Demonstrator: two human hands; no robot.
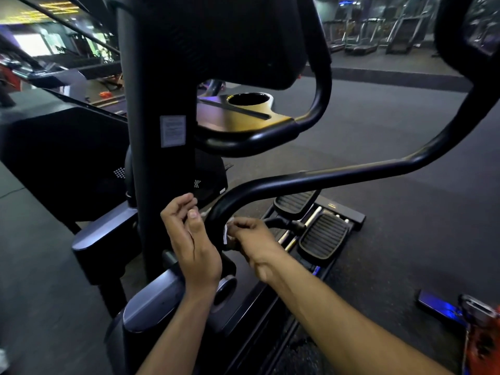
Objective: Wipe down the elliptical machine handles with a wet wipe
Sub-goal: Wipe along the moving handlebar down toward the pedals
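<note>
One hand (244, 234) presses wipe (226, 234) on upright handle (216, 215) bend.

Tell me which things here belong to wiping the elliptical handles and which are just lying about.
In use: wet wipe, gripped by the right hand around the moving handle bar; left hand beside it, holding nothing; fixed handle loop.

Lying about: cup holder tray, pedals, label, treadmills.
</note>
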